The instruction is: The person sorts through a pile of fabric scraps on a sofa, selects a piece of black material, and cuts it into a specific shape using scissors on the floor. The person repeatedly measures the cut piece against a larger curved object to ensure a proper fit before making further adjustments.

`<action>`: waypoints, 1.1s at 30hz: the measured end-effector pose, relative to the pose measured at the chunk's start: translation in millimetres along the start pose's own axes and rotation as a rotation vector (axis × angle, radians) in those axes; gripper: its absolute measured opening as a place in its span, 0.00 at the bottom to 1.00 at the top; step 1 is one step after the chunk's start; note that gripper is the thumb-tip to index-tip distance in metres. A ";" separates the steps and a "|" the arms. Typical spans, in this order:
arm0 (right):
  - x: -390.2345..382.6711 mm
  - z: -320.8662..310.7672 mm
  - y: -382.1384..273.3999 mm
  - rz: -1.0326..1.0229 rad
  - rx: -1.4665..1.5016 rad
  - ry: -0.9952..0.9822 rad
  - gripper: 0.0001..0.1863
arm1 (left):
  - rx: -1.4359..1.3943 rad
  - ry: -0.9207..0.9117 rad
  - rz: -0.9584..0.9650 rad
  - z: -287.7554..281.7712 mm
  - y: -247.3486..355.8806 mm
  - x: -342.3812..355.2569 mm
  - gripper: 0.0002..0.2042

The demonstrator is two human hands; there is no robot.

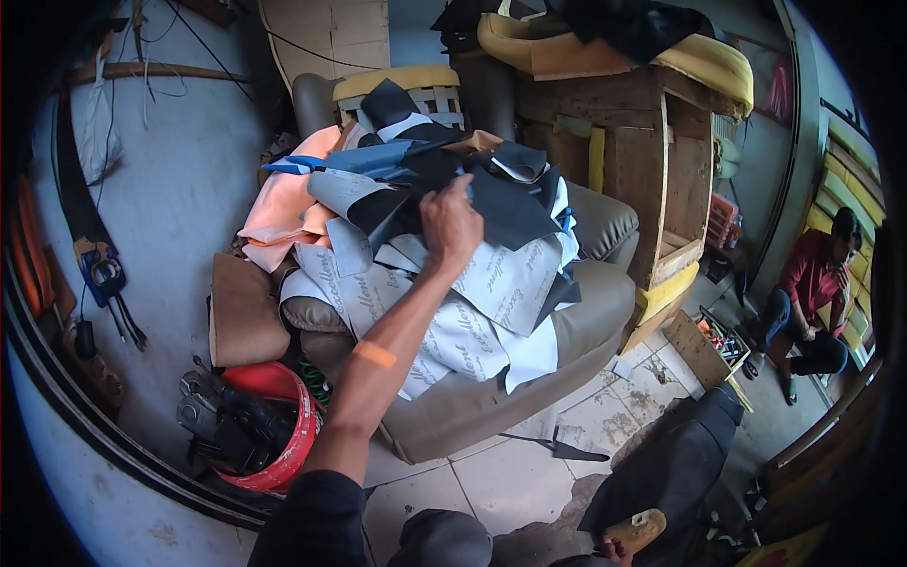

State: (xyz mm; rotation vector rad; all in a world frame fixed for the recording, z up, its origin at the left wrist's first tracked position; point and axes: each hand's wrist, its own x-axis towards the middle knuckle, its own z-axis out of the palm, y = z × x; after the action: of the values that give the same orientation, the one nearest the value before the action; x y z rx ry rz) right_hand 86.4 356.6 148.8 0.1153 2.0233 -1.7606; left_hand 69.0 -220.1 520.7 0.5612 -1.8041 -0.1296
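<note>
My left hand [452, 222] reaches over a heap of upholstery scraps on a brown armchair [416, 416]. Its fingers are closed at the edge of a black sheet [515, 208]; the fingertips are partly hidden. White-backed pieces with printed lettering [453, 331] drape over the seat's front. Peach-coloured pieces [283, 208] and a blue strip [298, 164] lie at the heap's left. At the lower edge, my right hand [616, 552] shows only in part. It grips a tan rounded piece [638, 531] with a small pale spot, beside a long black sheet [671, 463].
A red bucket [307, 425] of dark tools stands left of the chair. A wooden furniture frame [642, 161] with yellow foam is behind right. A tool box [723, 340] sits on the floor near a seated person [817, 293]. A dark strip [567, 452] lies on the broken tiles.
</note>
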 end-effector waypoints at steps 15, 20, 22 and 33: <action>-4.7 104.7 -200.6 -0.389 0.275 -0.761 0.44 | -0.814 -0.909 0.710 -69.5 139.2 -303.5 0.16; -3.1 95.7 -185.3 -0.333 0.115 -0.489 0.16 | -0.920 -0.817 0.670 -70.5 89.5 -254.2 0.20; -4.4 79.8 -189.7 -0.367 0.125 -0.406 0.13 | -0.388 -0.503 0.637 -58.5 66.0 -216.0 0.27; 32.4 72.8 -268.2 -0.767 -0.379 -0.513 0.11 | 0.386 -0.329 0.336 -75.9 -37.9 -116.7 0.16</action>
State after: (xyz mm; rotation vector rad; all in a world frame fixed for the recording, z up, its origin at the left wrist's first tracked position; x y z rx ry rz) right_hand -16.3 231.2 376.8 -1.2381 2.0670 -1.4958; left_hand 174.8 -187.6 428.2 0.5166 -2.2371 0.3843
